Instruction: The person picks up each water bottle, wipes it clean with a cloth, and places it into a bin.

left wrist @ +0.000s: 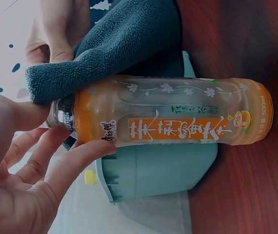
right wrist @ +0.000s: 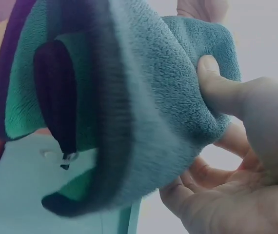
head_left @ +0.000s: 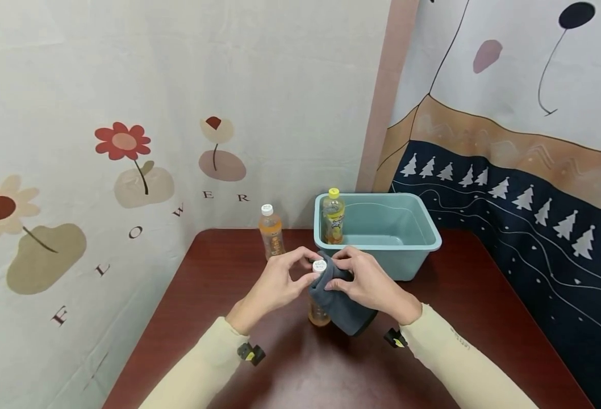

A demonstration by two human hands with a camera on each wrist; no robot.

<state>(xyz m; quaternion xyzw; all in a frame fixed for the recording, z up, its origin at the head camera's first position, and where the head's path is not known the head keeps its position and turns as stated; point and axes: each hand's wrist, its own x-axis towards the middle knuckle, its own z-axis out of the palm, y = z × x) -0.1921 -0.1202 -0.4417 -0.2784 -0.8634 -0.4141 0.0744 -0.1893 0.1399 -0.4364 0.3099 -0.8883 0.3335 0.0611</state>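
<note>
A tea bottle [left wrist: 173, 117] with an orange label and white cap [head_left: 319, 266] stands upright on the table. My left hand [head_left: 282, 278] grips it around the cap and neck, thumb and fingers on either side. A blue-grey towel [head_left: 349, 312] with a dark edge is pinched between the thumb and fingers of my right hand [head_left: 364, 278]. The towel [left wrist: 114, 48] lies against the bottle's neck and drapes down along its right side, hiding part of the bottle in the head view. In the right wrist view, the towel's folds hang loose below my fingers.
Behind the hands stands a light blue-green bin [head_left: 403, 261], holding a yellow-capped bottle [head_left: 333, 218] at its left end. Another orange tea bottle [head_left: 272, 232] is at the table's back, left of the bin. A printed cloth wall borders the dark red table [head_left: 213, 272].
</note>
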